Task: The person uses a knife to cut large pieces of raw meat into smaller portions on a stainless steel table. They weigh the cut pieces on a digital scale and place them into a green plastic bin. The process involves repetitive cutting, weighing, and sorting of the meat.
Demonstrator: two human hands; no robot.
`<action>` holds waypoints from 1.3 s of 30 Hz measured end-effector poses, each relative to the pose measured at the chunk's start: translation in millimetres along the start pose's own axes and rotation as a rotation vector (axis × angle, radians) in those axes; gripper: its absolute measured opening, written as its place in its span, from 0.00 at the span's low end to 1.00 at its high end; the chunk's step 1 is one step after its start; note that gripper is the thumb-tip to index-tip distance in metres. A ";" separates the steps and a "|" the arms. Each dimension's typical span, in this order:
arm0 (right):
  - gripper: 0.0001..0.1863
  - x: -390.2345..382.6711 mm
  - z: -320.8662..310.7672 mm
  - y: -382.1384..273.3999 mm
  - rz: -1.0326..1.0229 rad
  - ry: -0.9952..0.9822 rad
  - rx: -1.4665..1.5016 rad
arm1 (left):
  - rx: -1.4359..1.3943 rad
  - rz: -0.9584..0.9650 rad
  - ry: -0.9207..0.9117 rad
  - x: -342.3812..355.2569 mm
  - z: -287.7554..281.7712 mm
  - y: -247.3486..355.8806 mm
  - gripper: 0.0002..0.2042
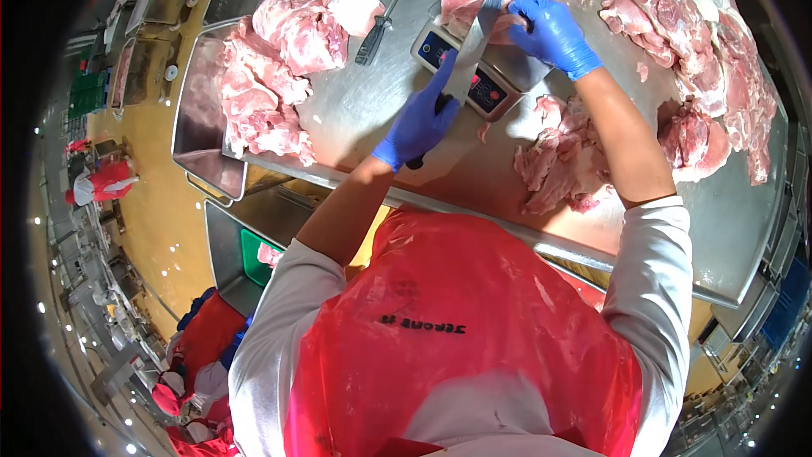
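Observation:
My left hand [420, 123], in a blue glove, grips a large knife [479, 38] by its dark handle, with one finger stretched along the blade. The blade points away from me and lies over a piece of raw pink meat [461, 2]. That meat rests on a small scale [489, 91] with a dark display panel. My right hand [554, 38], also blue-gloved, has curled fingers gripping the meat's right edge, close to the blade. Nearest my right forearm lies a loose heap of meat pieces [558, 156].
More meat [300, 30] is piled on the left of the metal table [364, 127], and a long pile [677, 42] runs along the right. A sharpening steel [373, 42] lies left of the scale. A metal tub [199, 114] adjoins the left edge. Other people [106, 182] are farther left.

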State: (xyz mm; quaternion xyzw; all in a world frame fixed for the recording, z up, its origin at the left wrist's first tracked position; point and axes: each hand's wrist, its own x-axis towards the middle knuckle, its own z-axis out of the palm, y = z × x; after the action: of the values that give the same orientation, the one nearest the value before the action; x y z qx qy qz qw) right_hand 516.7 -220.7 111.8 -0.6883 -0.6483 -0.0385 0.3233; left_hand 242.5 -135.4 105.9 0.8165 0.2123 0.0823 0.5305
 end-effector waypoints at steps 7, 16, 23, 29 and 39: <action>0.15 11.7 -9.4 -17.4 0.125 -0.182 0.012 | -0.153 0.244 0.082 79.7 22.1 -37.6 0.35; 0.12 25.3 -20.7 -20.6 0.302 -0.168 0.008 | -0.341 0.251 -0.084 4.1 38.6 -63.7 0.33; 0.11 34.0 -16.3 -42.1 0.197 -0.277 0.091 | -0.234 0.174 -0.149 74.6 37.7 -36.9 0.33; 0.02 49.9 -53.2 -17.1 0.706 -0.271 0.353 | -0.385 0.287 -0.152 64.7 45.4 -24.7 0.35; 0.06 51.2 -38.4 -49.4 0.461 -0.158 0.501 | -0.645 0.027 -0.194 80.4 62.8 6.9 0.35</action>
State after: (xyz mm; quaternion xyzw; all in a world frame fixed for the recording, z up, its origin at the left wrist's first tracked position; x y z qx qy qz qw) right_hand 493.5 -197.7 185.8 -0.7166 -0.4881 0.2494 0.4313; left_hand 338.9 -155.1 78.2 0.6132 0.1129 0.0744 0.7783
